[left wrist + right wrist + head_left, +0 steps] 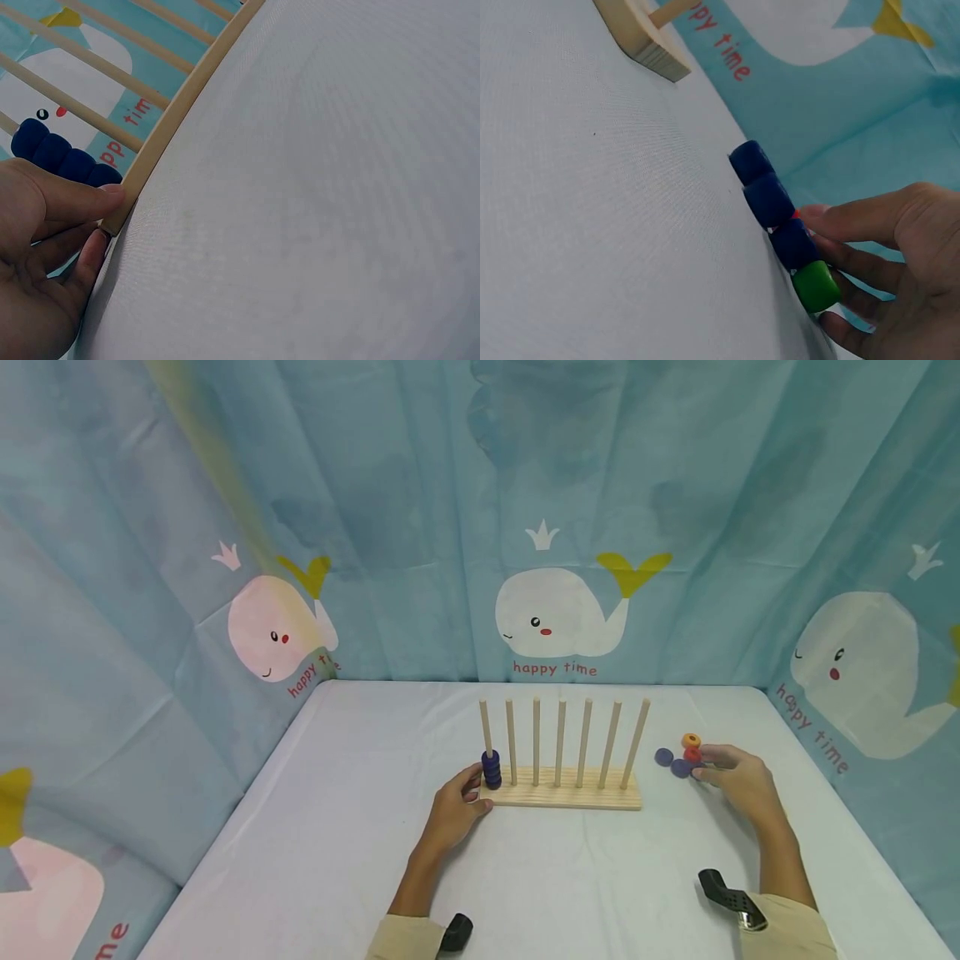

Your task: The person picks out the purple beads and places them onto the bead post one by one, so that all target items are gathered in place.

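Note:
A wooden rack with several upright pegs stands mid-table, its leftmost peg stacked with several dark blue beads. My left hand grips the left end of its base; in the left wrist view, the thumb lies on the base edge beside the blue beads. My right hand is at a group of loose beads to the right, its fingertips by a red bead. Whether it pinches one is unclear. Blue beads and a green bead lie beside its fingers in the right wrist view.
An orange bead sits just behind the red one. A white cloth covers the table. Blue whale-print curtains rise behind and at both sides.

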Demonstrator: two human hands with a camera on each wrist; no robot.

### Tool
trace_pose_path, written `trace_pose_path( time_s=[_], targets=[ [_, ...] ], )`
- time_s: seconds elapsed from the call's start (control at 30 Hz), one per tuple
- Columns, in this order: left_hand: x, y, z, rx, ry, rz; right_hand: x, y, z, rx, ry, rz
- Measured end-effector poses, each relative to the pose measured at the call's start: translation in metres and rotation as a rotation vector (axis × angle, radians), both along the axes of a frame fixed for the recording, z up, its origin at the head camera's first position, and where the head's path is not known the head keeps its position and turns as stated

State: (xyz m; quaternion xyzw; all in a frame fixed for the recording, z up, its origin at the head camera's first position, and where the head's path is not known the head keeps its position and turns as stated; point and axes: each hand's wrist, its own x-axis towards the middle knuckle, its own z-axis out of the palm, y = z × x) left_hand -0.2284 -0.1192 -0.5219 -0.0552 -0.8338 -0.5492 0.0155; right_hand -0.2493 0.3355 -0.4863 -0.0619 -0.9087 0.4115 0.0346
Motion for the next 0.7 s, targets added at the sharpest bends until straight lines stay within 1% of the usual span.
trace_pose_path(
  time_s=[0.23, 0.5, 0.7],
  targets=[
    [0.0000, -0.0001, 0.0010, -0.004, 0.002, 0.001, -0.0003, 0.0004, -0.0001, 0.022, -0.032, 0.003],
    [0.0004, -0.0005, 0.0002, 0.001, 0.002, -0.004, -0.0008, 0.0006, -0.0044, 0.056, -0.041, 0.008],
    [-0.0007, -0.0010, -0.0006, -0.007, -0.012, 0.003, -0.0029, 0.0018, -0.0065, 0.075, -0.049, 0.013]
  ],
)
